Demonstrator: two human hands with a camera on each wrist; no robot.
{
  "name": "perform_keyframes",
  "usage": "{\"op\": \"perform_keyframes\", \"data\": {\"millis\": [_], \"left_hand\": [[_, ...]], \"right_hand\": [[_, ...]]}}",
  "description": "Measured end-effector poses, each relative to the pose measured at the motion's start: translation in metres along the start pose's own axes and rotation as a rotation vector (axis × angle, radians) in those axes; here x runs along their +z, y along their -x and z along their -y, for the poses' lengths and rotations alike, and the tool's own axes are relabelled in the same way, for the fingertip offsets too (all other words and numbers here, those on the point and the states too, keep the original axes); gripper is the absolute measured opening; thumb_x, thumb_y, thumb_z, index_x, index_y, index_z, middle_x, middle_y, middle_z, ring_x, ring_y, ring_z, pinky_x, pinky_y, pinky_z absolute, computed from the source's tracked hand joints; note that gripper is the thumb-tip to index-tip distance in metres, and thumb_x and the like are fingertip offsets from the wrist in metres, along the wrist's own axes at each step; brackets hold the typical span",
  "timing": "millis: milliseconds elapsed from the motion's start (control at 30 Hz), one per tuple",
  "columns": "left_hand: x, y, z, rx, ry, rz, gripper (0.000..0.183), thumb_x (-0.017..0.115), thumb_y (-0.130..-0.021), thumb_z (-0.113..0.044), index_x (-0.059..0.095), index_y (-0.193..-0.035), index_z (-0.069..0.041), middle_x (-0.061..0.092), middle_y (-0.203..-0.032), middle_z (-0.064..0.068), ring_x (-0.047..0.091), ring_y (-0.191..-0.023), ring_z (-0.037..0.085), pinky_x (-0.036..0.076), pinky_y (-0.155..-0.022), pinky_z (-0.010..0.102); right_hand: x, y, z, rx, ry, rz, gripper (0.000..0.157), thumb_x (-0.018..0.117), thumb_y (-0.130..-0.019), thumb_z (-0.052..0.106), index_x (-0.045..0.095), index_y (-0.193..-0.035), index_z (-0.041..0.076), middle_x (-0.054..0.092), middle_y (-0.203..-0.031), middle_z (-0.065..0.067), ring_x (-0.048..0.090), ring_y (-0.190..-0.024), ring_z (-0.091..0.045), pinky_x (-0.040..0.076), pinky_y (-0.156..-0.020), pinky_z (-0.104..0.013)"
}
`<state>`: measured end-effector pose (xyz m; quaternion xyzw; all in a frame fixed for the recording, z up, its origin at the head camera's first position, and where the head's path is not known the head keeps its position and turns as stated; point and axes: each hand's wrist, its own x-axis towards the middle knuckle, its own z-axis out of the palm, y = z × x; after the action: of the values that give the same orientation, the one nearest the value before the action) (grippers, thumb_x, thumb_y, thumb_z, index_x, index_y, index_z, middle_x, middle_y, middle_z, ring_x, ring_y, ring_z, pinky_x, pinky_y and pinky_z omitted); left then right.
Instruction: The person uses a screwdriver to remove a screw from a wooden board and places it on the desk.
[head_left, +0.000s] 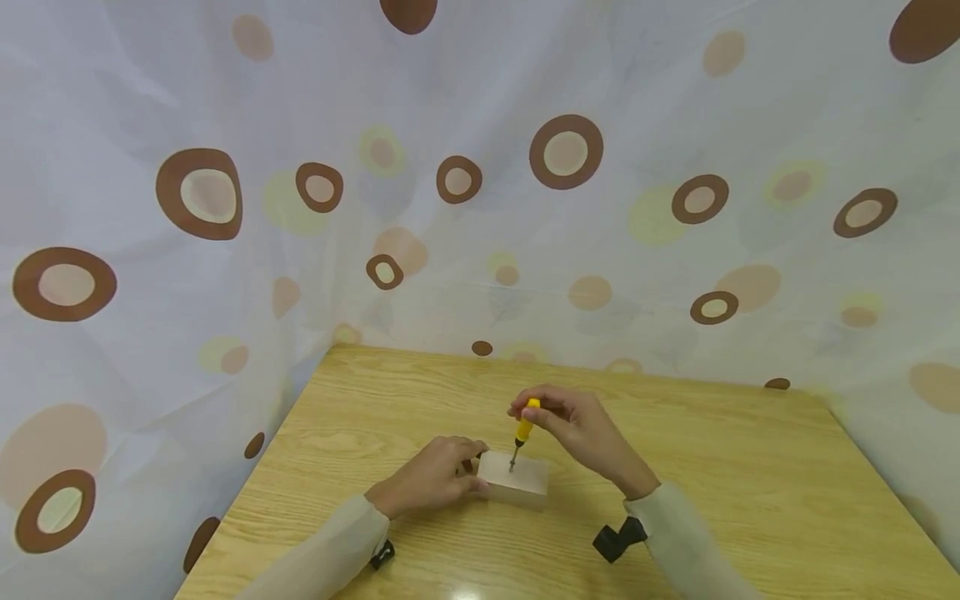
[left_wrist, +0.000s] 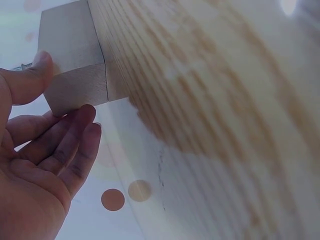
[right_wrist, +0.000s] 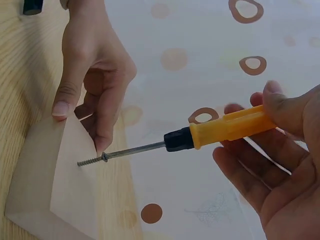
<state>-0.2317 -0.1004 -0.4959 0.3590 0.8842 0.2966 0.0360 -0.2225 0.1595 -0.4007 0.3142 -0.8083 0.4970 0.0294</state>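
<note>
Wooden block (head_left: 517, 492): flat on tabletop (head_left: 712, 483), roughly midway between left and right edges, well in from far edge; near edge out of frame.
Screw (right_wrist: 90, 161): point at block's upper face, depth can't tell; plenty of thread exposed.
Screwdriver (right_wrist: 230, 126): tip at screw head, roughly in line with screw; from the head view, rear end leans slightly toward tabletop's right edge.
Left hand (head_left: 431, 475): grip pinching block's left end, thumb at near corner, fingers at far corner.
Right hand (head_left: 577, 421): grip pinching screwdriver's yellow rear end between thumb and fingers.
Step in hand: looks like turning screw in, early on.
Screwdriver advice: from where I stand, best square it to upper face, then short twists, steady downward push.
Block advice: pinch firmly, press down onto tabletop, fingers clear of the tip.
Screw risk: sideways push could tilt it or make the tip jump out.
</note>
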Motion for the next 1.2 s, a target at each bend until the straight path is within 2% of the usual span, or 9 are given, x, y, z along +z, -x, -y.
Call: {"op": "perform_keyframes", "data": {"millis": [133, 200, 367, 467, 633, 767, 833, 1033, 1200], "left_hand": [[0.0009, 0.0003, 0.0012, 0.003, 0.004, 0.003, 0.053, 0.075, -0.096, -0.031, 0.063, -0.137, 0.0, 0.071, -0.124, 0.005, 0.067, -0.097, 0.008, 0.055, -0.082, 0.021], [0.0013, 0.0006, 0.0011, 0.007, 0.006, 0.003, 0.053, 0.075, -0.096, -0.031, 0.063, -0.137, 0.0, 0.071, -0.124, 0.006, 0.068, -0.097, 0.008, 0.055, -0.082, 0.021], [0.0015, 0.0018, 0.0006, 0.006, 0.008, -0.001, 0.054, 0.075, -0.096, -0.031, 0.062, -0.137, 0.001, 0.07, -0.125, 0.007, 0.068, -0.097, 0.009, 0.055, -0.082, 0.021], [0.0011, 0.0017, 0.0008, 0.001, 0.015, 0.0, 0.054, 0.075, -0.096, -0.031, 0.062, -0.138, 0.001, 0.07, -0.125, 0.006, 0.068, -0.097, 0.009, 0.054, -0.082, 0.02], [0.0006, 0.0004, 0.0013, -0.004, 0.019, 0.003, 0.054, 0.074, -0.096, -0.031, 0.062, -0.138, 0.001, 0.07, -0.125, 0.005, 0.067, -0.097, 0.008, 0.055, -0.082, 0.021], [0.0004, -0.0003, 0.0011, -0.006, 0.012, 0.005, 0.054, 0.074, -0.097, -0.032, 0.062, -0.139, 0.0, 0.07, -0.126, 0.005, 0.067, -0.098, 0.008, 0.054, -0.083, 0.021], [0.0004, -0.0003, 0.0012, -0.007, 0.015, 0.006, 0.054, 0.074, -0.097, -0.033, 0.062, -0.139, -0.001, 0.07, -0.126, 0.005, 0.067, -0.098, 0.008, 0.054, -0.083, 0.021], [0.0009, -0.0007, 0.0026, 0.002, 0.01, 0.003, 0.053, 0.074, -0.096, -0.032, 0.063, -0.138, -0.001, 0.07, -0.124, 0.005, 0.067, -0.097, 0.008, 0.055, -0.082, 0.022], [-0.0003, -0.0003, 0.0014, -0.005, 0.012, 0.009, 0.054, 0.075, -0.096, -0.031, 0.062, -0.138, 0.0, 0.07, -0.126, 0.006, 0.067, -0.097, 0.008, 0.055, -0.082, 0.021]], "right_hand": [[0.0037, 0.0024, -0.0026, 0.037, 0.06, -0.113, 0.02, 0.073, -0.098, 0.024, 0.074, -0.117, 0.02, 0.074, -0.106, 0.005, 0.072, -0.091, -0.012, 0.059, -0.082, -0.031], [0.0043, 0.0033, -0.004, 0.029, 0.048, -0.139, 0.019, 0.075, -0.095, 0.02, 0.075, -0.114, 0.018, 0.074, -0.103, 0.005, 0.072, -0.09, -0.013, 0.059, -0.082, -0.031], [-0.0004, 0.0022, -0.0021, -0.025, 0.005, -0.06, 0.015, 0.072, -0.097, 0.015, 0.076, -0.11, 0.02, 0.075, -0.105, 0.004, 0.073, -0.095, -0.015, 0.059, -0.084, -0.032], [-0.0001, 0.002, 0.0001, -0.023, 0.044, -0.063, 0.015, 0.073, -0.097, 0.019, 0.077, -0.111, 0.022, 0.075, -0.106, 0.007, 0.072, -0.097, -0.013, 0.059, -0.085, -0.035], [0.0064, 0.0028, 0.0015, -0.006, 0.136, -0.176, 0.021, 0.08, -0.091, 0.029, 0.077, -0.11, 0.021, 0.076, -0.1, 0.01, 0.073, -0.09, -0.01, 0.06, -0.08, -0.036], [0.0079, 0.0037, 0.0017, 0.002, 0.152, -0.258, 0.023, 0.083, -0.088, 0.024, 0.078, -0.109, 0.016, 0.077, -0.097, 0.009, 0.073, -0.086, -0.009, 0.06, -0.079, -0.033], [0.0062, 0.0037, 0.0016, -0.004, 0.139, -0.245, 0.02, 0.081, -0.09, 0.021, 0.079, -0.11, 0.016, 0.077, -0.099, 0.007, 0.073, -0.086, -0.01, 0.06, -0.079, -0.031], [0.0014, 0.0028, 0.003, -0.009, 0.074, -0.122, 0.018, 0.072, -0.097, 0.019, 0.076, -0.115, 0.018, 0.075, -0.109, 0.002, 0.073, -0.094, -0.014, 0.059, -0.083, -0.03], [0.0057, 0.0025, 0.0018, 0.025, 0.086, -0.17, 0.018, 0.078, -0.093, 0.023, 0.075, -0.11, 0.017, 0.075, -0.101, 0.005, 0.073, -0.088, -0.013, 0.059, -0.079, -0.03]]}}
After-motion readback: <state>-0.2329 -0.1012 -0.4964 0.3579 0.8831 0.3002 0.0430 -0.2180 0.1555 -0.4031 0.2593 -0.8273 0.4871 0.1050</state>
